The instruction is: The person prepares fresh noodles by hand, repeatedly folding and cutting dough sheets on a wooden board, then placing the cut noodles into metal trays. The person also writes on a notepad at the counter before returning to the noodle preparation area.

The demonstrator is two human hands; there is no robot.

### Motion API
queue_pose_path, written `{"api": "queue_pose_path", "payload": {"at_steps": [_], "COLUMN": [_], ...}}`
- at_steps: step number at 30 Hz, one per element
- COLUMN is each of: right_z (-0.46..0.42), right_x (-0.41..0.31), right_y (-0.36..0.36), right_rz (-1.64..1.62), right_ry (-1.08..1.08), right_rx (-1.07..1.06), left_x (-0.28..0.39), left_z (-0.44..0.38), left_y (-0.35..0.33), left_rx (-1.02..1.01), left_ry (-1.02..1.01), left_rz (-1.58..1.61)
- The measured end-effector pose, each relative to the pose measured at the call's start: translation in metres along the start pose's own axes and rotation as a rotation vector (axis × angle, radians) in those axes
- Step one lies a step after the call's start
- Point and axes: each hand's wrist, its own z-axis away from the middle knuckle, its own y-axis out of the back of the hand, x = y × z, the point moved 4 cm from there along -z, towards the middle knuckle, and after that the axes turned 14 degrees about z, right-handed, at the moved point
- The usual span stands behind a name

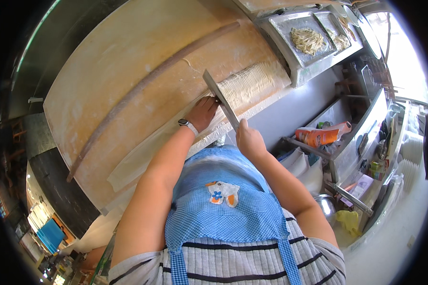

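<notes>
My right hand (250, 139) grips the handle end of a wide-bladed kitchen knife (221, 99), which stands across a long folded sheet of dough (146, 156). Against the blade's left side, my left hand (202, 113) presses on the dough, fingertips close to the metal; a wristwatch is on that wrist. To the right of the blade lies a row of thin cut noodle strands (251, 85), dusted with flour. Beyond the dough, a long wooden rolling pin (146, 83) rests across the floury wooden board (103, 82). A small loose noodle scrap (187, 62) lies near the pin.
At the upper right, a metal tray (278, 26) holds a heap of noodles, with a second noodle tray (346, 34) beside it. Open metal drawers (356, 131) with packets and utensils stand to my right. A dark panel (62, 192) adjoins the board's left end.
</notes>
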Motion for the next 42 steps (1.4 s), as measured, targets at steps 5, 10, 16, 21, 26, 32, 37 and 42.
{"api": "queue_pose_path", "payload": {"at_steps": [5,10,16,21,26,32,37,42], "right_z": [-0.022,-0.048,0.014,-0.039,-0.026,0.003,-0.058,0.003], "right_x": [-0.006,-0.016,0.0,-0.025,-0.013,-0.008,-0.03,-0.015], "right_y": [-0.026,-0.019,-0.015,-0.022,-0.009,-0.029,-0.025,-0.006], "right_rz": [-0.043,-0.034,-0.004,-0.008,-0.015,0.0,0.013,-0.01], "right_ry": [0.012,0.039,-0.026,-0.006,0.026,-0.003,0.029,-0.013], "right_rx": [0.054,0.12,-0.034,0.096,0.056,-0.007,0.111,-0.012], "left_x": [0.002,0.001,0.002,-0.001,-0.006,0.003,0.0,0.004], "left_z": [0.0,0.002,0.005,0.008,0.012,0.012,0.012,0.014], "left_y": [0.001,0.005,0.006,0.003,0.002,0.009,0.008,0.013], "left_rx": [0.1,0.074,0.093,0.061,0.016,0.08,0.043,0.065], "left_ry": [-0.043,-0.092,-0.07,-0.076,-0.033,-0.021,-0.064,-0.065], "left_rz": [0.012,0.006,0.029,0.01,0.021,0.072,0.049,0.004]}}
